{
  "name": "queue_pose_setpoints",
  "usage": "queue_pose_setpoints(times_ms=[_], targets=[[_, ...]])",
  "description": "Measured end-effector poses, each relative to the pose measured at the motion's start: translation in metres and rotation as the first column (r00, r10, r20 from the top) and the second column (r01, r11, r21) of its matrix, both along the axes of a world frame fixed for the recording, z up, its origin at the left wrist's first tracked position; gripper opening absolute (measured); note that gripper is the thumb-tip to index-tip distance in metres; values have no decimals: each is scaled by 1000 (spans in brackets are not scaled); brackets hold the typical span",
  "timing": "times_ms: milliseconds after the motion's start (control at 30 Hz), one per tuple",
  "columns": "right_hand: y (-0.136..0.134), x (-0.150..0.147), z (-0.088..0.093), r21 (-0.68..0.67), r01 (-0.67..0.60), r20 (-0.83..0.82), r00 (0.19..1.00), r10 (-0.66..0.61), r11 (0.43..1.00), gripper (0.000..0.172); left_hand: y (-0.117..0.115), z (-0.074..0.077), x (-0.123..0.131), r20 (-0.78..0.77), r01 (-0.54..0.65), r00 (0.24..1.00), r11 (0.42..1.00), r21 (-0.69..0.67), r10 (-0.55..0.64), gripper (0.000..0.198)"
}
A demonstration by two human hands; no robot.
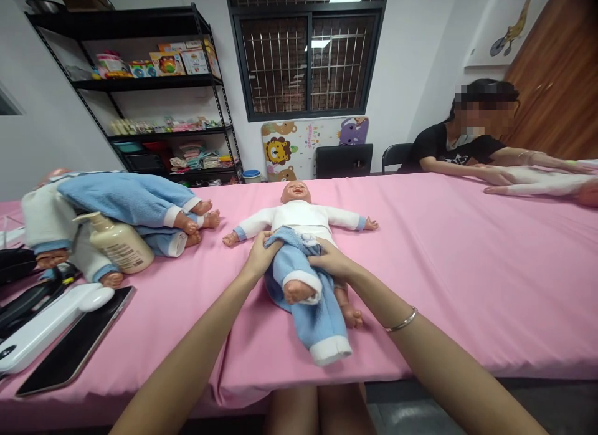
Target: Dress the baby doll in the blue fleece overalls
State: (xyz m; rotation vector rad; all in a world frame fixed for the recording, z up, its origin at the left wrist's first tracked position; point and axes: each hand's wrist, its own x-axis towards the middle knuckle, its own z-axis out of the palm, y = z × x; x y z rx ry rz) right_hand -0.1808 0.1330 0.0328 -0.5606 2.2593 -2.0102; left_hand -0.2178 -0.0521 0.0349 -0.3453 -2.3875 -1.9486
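- Pink cloth (448,267) covers the table; behind it stand a black shelf unit (116,23) and a barred window (275,67).
- Mid-table, near the front edge, a doll (300,217) in a white top lies on its back, arms spread, head towards the window.
- Blue trousers (327,323) lie over its legs: one foot pokes from a cuff, while the other trouser leg lies flat beside the second foot.
- Left hand (262,254) pinches the waistband at one side.
- Right hand (331,258), below a wrist bracelet (402,323), grasps the trousers' other side.
- To the left are more dolls (121,192), a pump bottle (122,243) and a tablet (84,341).
- At far right, a person in black (434,151) has both hands by a white-clothed doll (537,178).
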Motion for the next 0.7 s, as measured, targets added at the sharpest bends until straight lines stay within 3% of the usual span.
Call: queue_pose_setpoints(times_ms=[67, 167, 233, 300, 433, 533, 633, 700], targets=[[-1, 0, -1, 106, 51, -165, 986, -33, 993, 49, -1, -2, 0, 92, 113, 988, 982, 149, -127, 49], [-1, -6, -8, 209, 288, -373, 907, -196, 935, 40, 0, -5, 0, 133, 234, 951, 929, 285, -280, 51], [1, -12, -14, 239, 430, -439, 847, -298, 871, 37, 1, -9, -3, 153, 237, 944, 925, 298, -292, 49], [4, -17, -16, 278, 472, -466, 828, -313, 837, 35, 0, -14, -9, 183, 195, 950, 938, 288, -254, 46], [17, -18, -7, 331, 355, -420, 885, -200, 874, 22, -11, -25, -26, 138, 109, 980, 971, 213, -141, 43], [30, -14, 5, 312, 244, -267, 950, -161, 918, 29, -22, -29, -40, 37, 33, 999, 999, 18, -34, 33], [37, -8, 17, 61, 117, -20, 993, -116, 991, 39, -28, -26, -44, -53, -14, 999, 965, -262, 0, 22], [37, -4, 21, -170, 90, 121, 990, -70, 981, 44, -29, -18, -37, 6, 3, 1000, 942, -336, -2, 24]])
